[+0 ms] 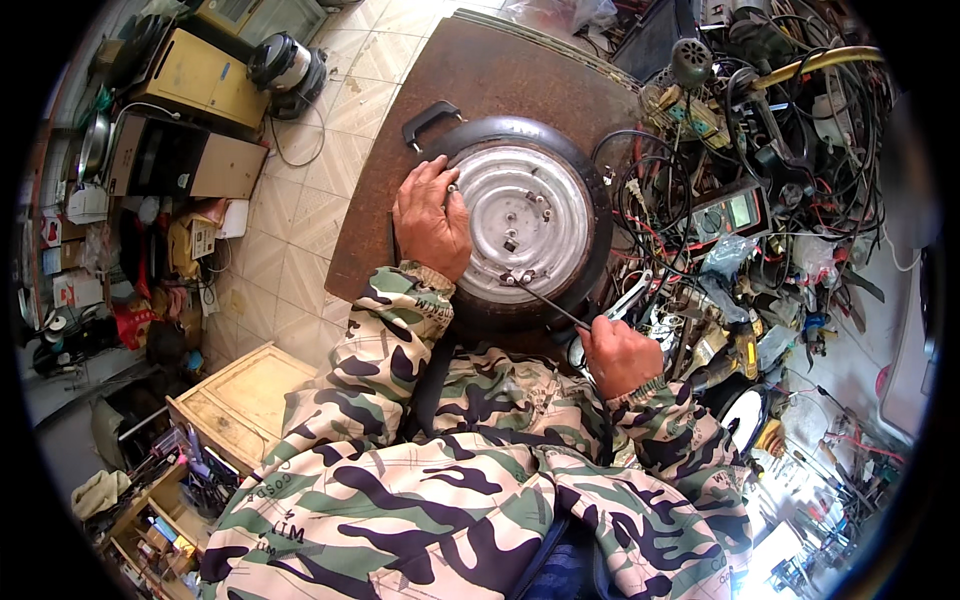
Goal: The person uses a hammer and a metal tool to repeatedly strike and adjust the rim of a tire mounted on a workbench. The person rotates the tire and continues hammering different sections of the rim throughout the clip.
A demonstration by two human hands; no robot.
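Multimeter (732, 214), wooden cabinet (242, 402), tiled floor (315, 185).

A dull, ridged metal disc (540, 238) sits in a glossy black plastic-looking rim (599, 200) on a matt, worn tabletop (480, 70), with smooth floor tiles (320, 180) left, matt cloth sleeves (390, 320) near, and a wooden cabinet (240, 405) near left.

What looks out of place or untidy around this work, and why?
The right side stands out: a heap of cables and parts lies tangled, with a multimeter and crumpled clear plastic mixed in. It looks odd because unlike things are jumbled together. On the ridged metal disc, nothing is clearly damaged.
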